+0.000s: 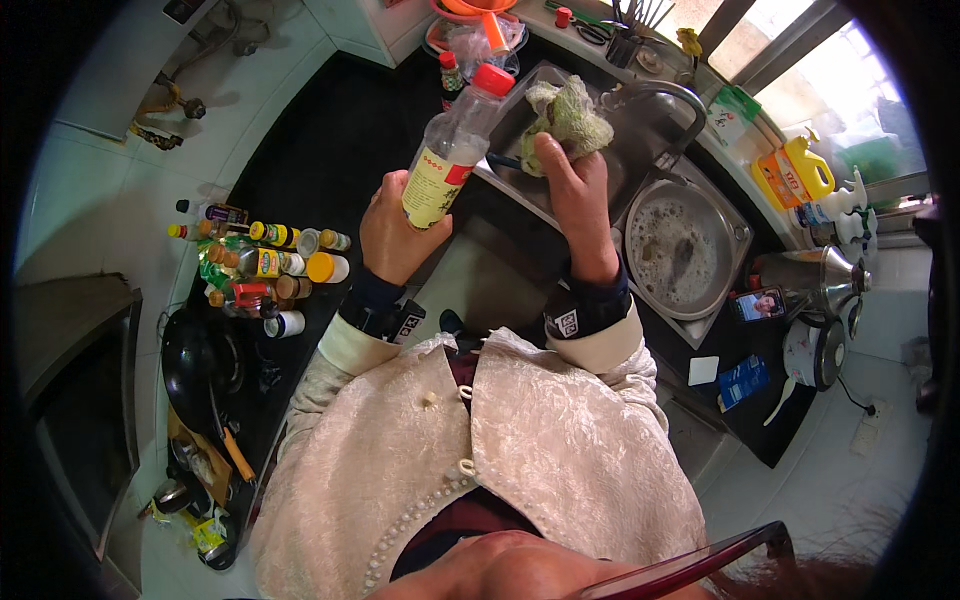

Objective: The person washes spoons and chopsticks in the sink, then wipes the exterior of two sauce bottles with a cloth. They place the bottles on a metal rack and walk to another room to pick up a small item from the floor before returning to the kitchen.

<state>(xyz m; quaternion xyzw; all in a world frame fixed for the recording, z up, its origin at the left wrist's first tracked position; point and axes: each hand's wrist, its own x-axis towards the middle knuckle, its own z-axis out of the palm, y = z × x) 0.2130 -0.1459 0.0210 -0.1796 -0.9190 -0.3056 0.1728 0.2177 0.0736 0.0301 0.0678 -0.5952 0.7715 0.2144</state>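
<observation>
My left hand (pixel 401 232) grips the lower part of a clear plastic bottle (pixel 454 142) with a red cap and a yellow label that bears writing. The bottle tilts up and to the right, and some clear liquid shows inside. In my right hand (pixel 577 199) is a bunched, pale green dishcloth (pixel 566 124), held apart from the bottle over the near side of the steel sink (pixel 510 176). A gooseneck faucet (pixel 694 105) arches to the right of the cloth. Sudsy water fills a round basin (pixel 679 255) in the right-hand sink bowl.
Several sauce bottles and jars (pixel 274 259) stand on the left counter, near a black wok (pixel 191 367). A small dark bottle with a red cap (pixel 450 79) stands beyond my left hand. On the right are a phone (pixel 757 305), a thermos flask (pixel 810 274) and a yellow detergent jug (pixel 791 172).
</observation>
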